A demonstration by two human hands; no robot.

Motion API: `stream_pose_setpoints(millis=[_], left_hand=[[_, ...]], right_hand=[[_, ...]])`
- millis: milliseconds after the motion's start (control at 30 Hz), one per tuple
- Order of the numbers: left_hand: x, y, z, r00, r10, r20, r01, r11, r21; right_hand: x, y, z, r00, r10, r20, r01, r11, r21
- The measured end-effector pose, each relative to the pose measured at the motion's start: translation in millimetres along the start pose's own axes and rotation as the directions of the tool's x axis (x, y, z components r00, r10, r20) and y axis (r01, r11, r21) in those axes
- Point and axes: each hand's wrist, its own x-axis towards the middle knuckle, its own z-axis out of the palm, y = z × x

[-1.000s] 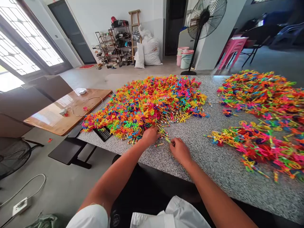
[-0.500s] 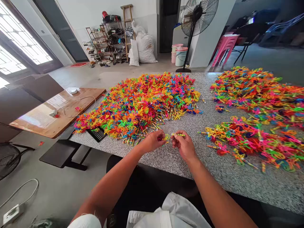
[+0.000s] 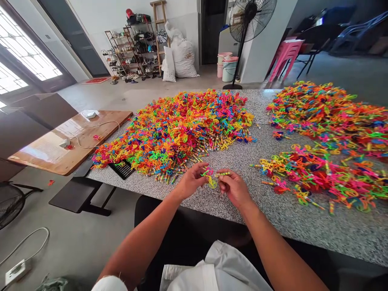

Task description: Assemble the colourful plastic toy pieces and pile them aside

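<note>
Between the thumb and fingers of my left hand (image 3: 191, 182) are a few small plastic loop pieces (image 3: 212, 184) in pink, green and yellow. My right hand (image 3: 237, 189) pinches a short yellow-patterned stick (image 3: 224, 174), which looks like a pencil, its left end close to the loops. I cannot tell whether stick and loops touch. Both hands are just above the speckled stone table (image 3: 209, 204). Beyond them rises a large heap of bright loop pieces (image 3: 178, 121), with several patterned sticks (image 3: 165, 177) along its near edge.
To the right lie two piles of loops with sticks, a near pile (image 3: 321, 171) and a far pile (image 3: 315, 105). A black slotted tray (image 3: 123, 169) is partly under the big heap. A wooden board (image 3: 48, 150) stands left, a standing fan (image 3: 250, 20) behind the table.
The loops in my left hand show more fully now, hanging below the fingers. The stick in my right hand lies nearer level. The whole view has shifted slightly.
</note>
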Motion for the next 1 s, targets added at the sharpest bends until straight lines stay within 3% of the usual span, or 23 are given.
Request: stream_pose_setpoints(millis=[133, 433, 767, 1000], left_hand=[[-1, 1, 0.5, 1.0, -0.029, -0.009, 0.029, 0.998, -0.056], [2, -9, -3.9, 0.992, -0.121, 0.046, 0.125, 0.985, -0.117], [1, -5, 1.8, 0.997, -0.066, 0.031, 0.061, 0.989, 0.134], [-7, -4, 17.1, 0.997, 0.011, -0.082, 0.024, 0.908, 0.418]], right_hand=[[-3, 7, -1, 0.997, 0.027, 0.07, -0.024, 0.999, -0.037], [-5, 16, -7, 0.997, -0.035, 0.062, 0.041, 0.995, -0.088], [-9, 10, -13, 0.992, 0.068, 0.102, -0.059, 0.994, -0.091], [-12, 14, -22, 0.991, 0.05, 0.122, -0.034, 0.991, -0.133]])
